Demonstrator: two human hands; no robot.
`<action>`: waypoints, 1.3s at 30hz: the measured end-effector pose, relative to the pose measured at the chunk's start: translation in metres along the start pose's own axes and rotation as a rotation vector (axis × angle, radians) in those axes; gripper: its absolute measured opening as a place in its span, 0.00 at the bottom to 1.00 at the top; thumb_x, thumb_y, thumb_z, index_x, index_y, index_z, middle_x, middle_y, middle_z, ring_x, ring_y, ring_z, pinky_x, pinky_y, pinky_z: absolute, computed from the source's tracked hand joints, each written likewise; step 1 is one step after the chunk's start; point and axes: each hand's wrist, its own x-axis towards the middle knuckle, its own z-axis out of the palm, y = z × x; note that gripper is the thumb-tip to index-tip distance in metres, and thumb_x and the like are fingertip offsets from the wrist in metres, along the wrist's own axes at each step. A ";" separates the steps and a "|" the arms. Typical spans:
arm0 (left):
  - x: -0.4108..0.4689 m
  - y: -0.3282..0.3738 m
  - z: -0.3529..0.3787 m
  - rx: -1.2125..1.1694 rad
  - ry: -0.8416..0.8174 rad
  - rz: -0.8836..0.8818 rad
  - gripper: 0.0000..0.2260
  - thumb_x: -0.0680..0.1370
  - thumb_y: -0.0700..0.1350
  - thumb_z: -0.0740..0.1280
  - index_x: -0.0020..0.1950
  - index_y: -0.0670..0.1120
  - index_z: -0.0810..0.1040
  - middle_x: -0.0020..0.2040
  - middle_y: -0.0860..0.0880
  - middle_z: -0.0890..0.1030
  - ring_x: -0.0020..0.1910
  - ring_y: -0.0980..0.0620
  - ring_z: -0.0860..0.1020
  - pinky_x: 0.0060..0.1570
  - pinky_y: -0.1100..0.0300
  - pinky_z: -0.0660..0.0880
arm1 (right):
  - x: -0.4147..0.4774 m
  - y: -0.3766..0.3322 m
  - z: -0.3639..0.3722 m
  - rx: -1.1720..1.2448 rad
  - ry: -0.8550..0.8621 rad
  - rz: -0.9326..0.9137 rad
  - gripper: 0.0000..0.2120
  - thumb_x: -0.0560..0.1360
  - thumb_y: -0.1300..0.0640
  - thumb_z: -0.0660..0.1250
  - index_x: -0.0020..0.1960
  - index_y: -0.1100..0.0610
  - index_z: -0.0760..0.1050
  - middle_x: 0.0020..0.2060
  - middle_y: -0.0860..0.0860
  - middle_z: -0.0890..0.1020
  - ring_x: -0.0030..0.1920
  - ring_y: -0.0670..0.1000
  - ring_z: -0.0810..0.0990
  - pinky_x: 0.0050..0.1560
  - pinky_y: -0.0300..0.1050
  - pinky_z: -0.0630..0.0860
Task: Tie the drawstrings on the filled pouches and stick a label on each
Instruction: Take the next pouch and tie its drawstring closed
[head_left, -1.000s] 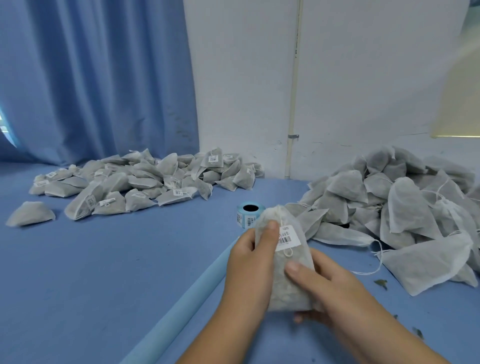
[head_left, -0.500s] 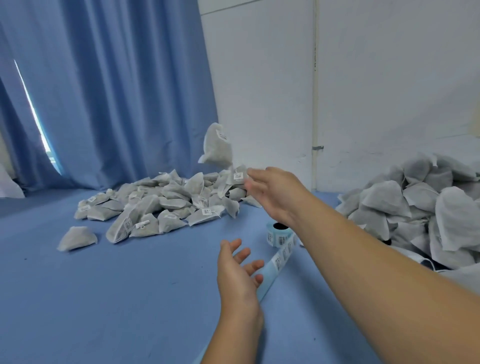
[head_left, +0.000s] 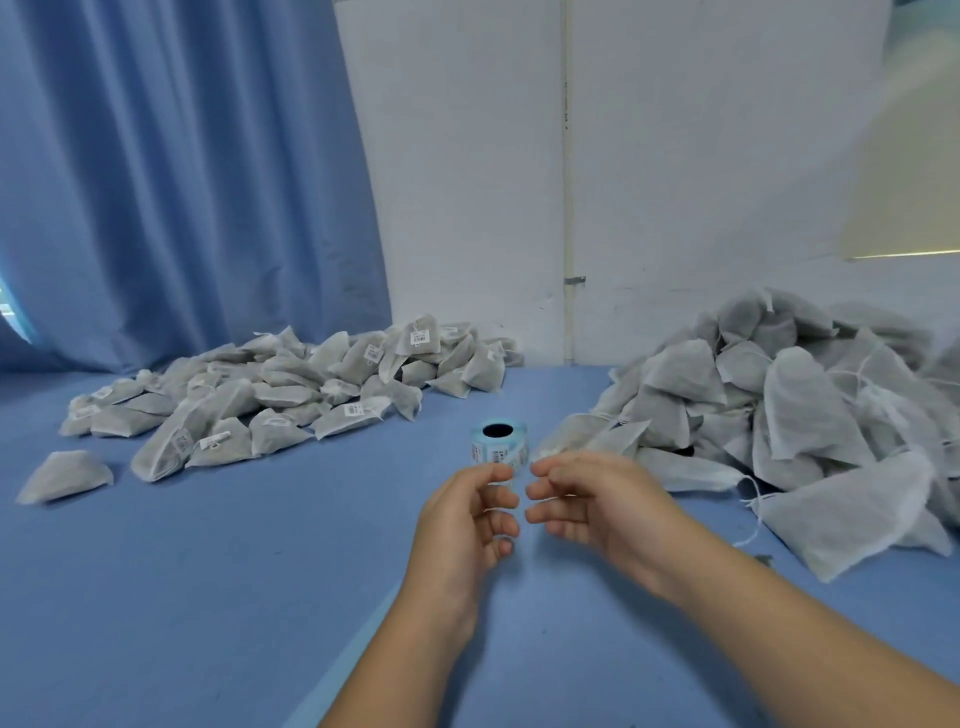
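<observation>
The blue label roll (head_left: 497, 442) stands on the blue table (head_left: 234, 571) in the middle. Its backing strip (head_left: 350, 662) runs from the roll toward me, under my hands. My left hand (head_left: 467, 525) is just in front of the roll, fingers curled, thumb and forefinger pinching the strip. My right hand (head_left: 589, 506) faces it a few centimetres away, fingers loosely bent and blurred, holding nothing. A heap of labelled, tied pouches (head_left: 291, 395) lies at the back left. A heap of unlabelled pouches (head_left: 779, 410) with loose strings lies at the right.
One stray pouch (head_left: 65, 475) lies alone at the far left. A blue curtain (head_left: 182, 171) hangs behind the left heap and a white wall (head_left: 675, 156) stands behind the table. Small dark crumbs (head_left: 763, 560) lie near the right heap.
My right hand tossed the labelled pouch onto the left heap, then came back. Both hands have come together at the label strip in front of the roll.
</observation>
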 end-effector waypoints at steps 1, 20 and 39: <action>-0.002 -0.003 0.002 0.031 -0.022 -0.007 0.07 0.77 0.42 0.63 0.44 0.44 0.80 0.31 0.49 0.77 0.25 0.53 0.72 0.26 0.62 0.66 | -0.009 0.001 -0.012 -0.002 -0.001 0.007 0.08 0.77 0.65 0.61 0.47 0.61 0.79 0.34 0.54 0.84 0.34 0.53 0.84 0.33 0.41 0.77; -0.016 -0.079 0.119 0.516 -0.204 0.128 0.11 0.79 0.42 0.64 0.39 0.52 0.82 0.31 0.58 0.78 0.27 0.58 0.73 0.30 0.65 0.69 | -0.070 0.000 -0.206 -1.265 0.686 0.024 0.22 0.78 0.43 0.58 0.70 0.48 0.67 0.60 0.51 0.78 0.59 0.55 0.76 0.56 0.49 0.74; -0.029 -0.058 0.092 0.726 -0.406 0.457 0.22 0.69 0.66 0.64 0.60 0.59 0.77 0.58 0.62 0.79 0.59 0.70 0.73 0.54 0.76 0.66 | -0.099 0.004 -0.098 -0.682 0.266 -0.486 0.34 0.69 0.56 0.62 0.66 0.26 0.55 0.43 0.36 0.82 0.38 0.40 0.80 0.42 0.31 0.74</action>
